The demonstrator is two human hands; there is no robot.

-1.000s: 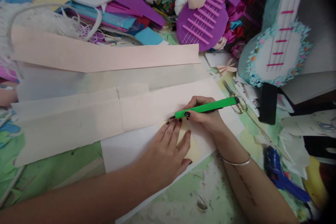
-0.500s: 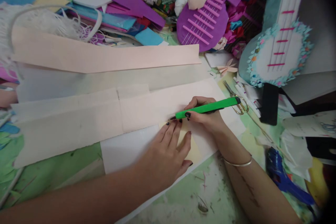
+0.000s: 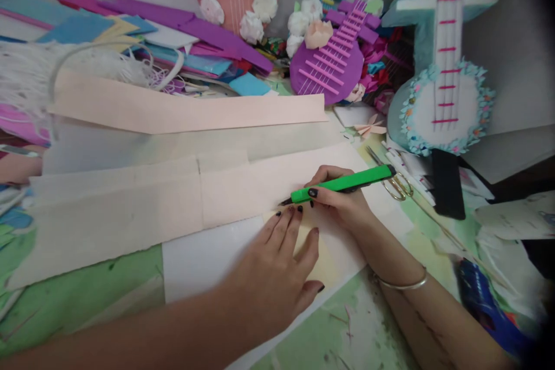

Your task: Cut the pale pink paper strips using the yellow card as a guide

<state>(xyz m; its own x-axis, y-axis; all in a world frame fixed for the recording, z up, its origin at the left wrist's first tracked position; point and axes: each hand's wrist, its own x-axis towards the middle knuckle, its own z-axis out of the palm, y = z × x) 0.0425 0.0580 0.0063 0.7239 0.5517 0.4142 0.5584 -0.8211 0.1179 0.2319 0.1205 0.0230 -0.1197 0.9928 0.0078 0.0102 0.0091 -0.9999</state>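
Note:
My right hand [image 3: 342, 196] is closed around a green utility knife [image 3: 342, 183], a slim cutter with a black end piece. Its dark tip points left and touches down at the lower edge of a pale peach paper strip [image 3: 234, 191], just beyond my left fingertips. My left hand [image 3: 277, 260] lies flat with the fingers spread, pressing on the paper and a cream piece [image 3: 323, 260] under it. Beneath these is a white sheet [image 3: 199, 260]. The exact contact of the blade with the paper is too small to make out.
Another peach strip [image 3: 195, 114] lies farther back. Gold-handled scissors [image 3: 396, 185], a black phone-like slab [image 3: 448, 185] and a blue glue gun [image 3: 489, 306] are on the right. Decorated paper guitars, one purple [image 3: 327, 72] and one teal [image 3: 437, 104], stand behind, beside piled coloured sheets [image 3: 186, 34].
The camera view has tilted up a little, showing more of the guitars and wall. Both hands keep nearly the same pose; the knife tip sits slightly further left beside my left fingertips.

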